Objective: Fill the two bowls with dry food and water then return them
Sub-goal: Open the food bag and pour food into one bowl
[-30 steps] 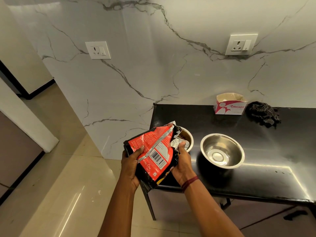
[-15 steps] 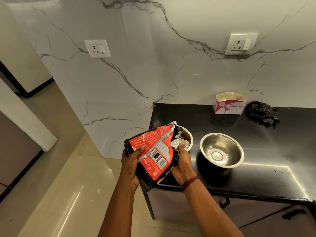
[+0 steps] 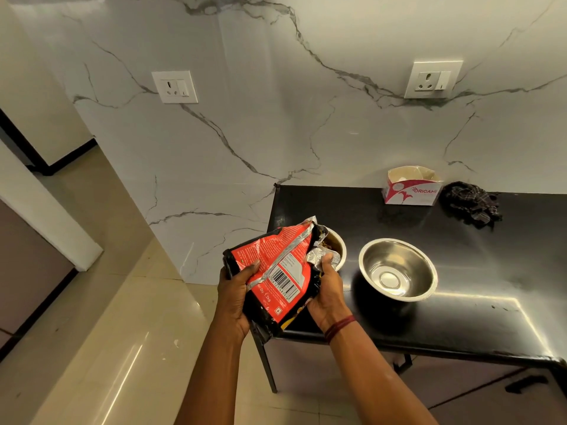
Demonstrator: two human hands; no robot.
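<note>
A red and black dry-food bag (image 3: 276, 268) is tilted with its torn foil mouth over the left steel bowl (image 3: 337, 245), which is partly hidden behind it and shows brown food inside. My left hand (image 3: 234, 289) grips the bag's lower left edge. My right hand (image 3: 326, 289) holds the bag's right side near the foil mouth. A second steel bowl (image 3: 399, 268) stands empty to the right on the black counter (image 3: 475, 302).
A pink and white cardboard box (image 3: 411, 187) and a dark crumpled cloth (image 3: 471, 204) sit at the counter's back by the marble wall. Two wall sockets (image 3: 175, 87) are above. Beige tiled floor (image 3: 122, 332) lies to the left.
</note>
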